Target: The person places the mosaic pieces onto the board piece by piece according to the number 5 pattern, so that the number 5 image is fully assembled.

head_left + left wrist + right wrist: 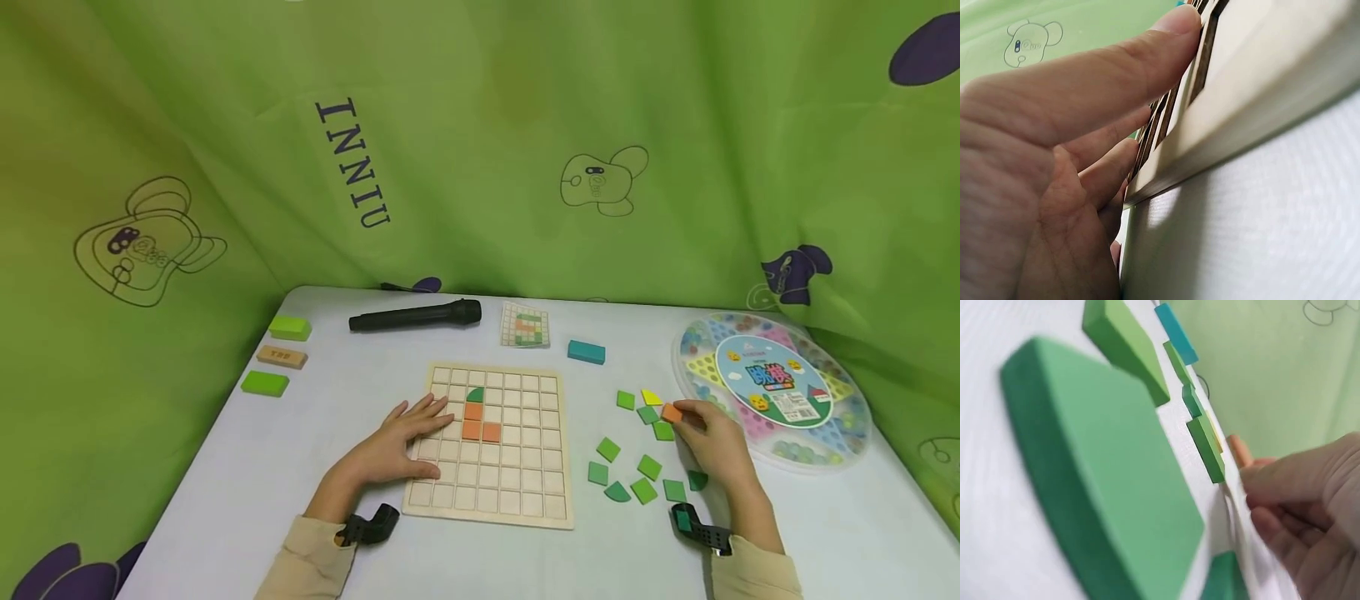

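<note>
My left hand (397, 446) rests on the left side of a wooden grid board (517, 517), fingers spread; the left wrist view shows the thumb (1116, 75) lying over the board's edge. On the board are a dark green quarter-round tile (476, 395) and several orange square tiles (473, 411). My right hand (716, 442) pinches an orange square tile (672, 413) between thumb and fingertips, at the right of the loose tiles. Beside it lie a green square tile (663, 431) and a yellow quarter-round tile (651, 397). The orange tile is mostly hidden in the right wrist view.
Several green tiles (644, 491) are scattered right of the board. A round game box (847, 450) stands behind my right hand. Along the back are a black microphone (420, 317), a pattern card (525, 325) and a teal block (587, 352). Green and wooden blocks (282, 357) line the left edge.
</note>
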The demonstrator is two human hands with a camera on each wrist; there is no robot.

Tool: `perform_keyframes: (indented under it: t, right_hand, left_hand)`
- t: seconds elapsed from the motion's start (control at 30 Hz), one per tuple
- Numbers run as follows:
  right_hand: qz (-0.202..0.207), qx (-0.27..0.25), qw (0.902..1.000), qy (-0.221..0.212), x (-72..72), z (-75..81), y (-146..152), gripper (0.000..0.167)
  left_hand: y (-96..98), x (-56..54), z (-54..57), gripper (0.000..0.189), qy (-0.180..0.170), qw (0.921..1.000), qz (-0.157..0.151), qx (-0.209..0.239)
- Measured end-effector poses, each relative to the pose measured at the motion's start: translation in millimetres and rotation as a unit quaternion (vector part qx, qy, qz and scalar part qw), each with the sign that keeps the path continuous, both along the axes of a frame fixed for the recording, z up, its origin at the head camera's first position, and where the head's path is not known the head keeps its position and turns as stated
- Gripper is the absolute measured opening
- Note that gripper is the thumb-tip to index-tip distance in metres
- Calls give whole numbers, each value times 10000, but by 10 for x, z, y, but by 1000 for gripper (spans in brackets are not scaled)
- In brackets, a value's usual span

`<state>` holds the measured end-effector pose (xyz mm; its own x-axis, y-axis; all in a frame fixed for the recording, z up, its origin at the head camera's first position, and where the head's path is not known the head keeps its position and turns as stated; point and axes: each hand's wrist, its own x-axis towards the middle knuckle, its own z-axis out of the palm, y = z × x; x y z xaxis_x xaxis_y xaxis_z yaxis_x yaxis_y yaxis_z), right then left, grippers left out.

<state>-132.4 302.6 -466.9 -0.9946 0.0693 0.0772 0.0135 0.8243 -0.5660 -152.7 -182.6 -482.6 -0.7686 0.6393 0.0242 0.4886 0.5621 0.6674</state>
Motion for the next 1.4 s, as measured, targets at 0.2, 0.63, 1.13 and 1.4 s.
perform_keyframes:
  t: [0.2, 0.63, 1.13, 1.4]
  right_hand:
    - [158, -447, 9981, 392, 76, 155, -180, 31]
    - [1456, -1627, 9755, 272, 7, 191, -1107, 30]
    - [2303, -1163, 9651, -441, -146, 2, -1765, 24]
    - [2633, -859, 9608, -136, -171, -16, -1830, 19]
  left_hand:
    - [9, 14, 7, 82, 6, 10000, -14, -39]
    - [26, 1, 36, 82, 14, 10000, -43, 36]
    - [3, -9, -9, 82, -117, 9998, 58, 118]
    - [11, 4, 24, 82, -89, 9999, 50, 59]
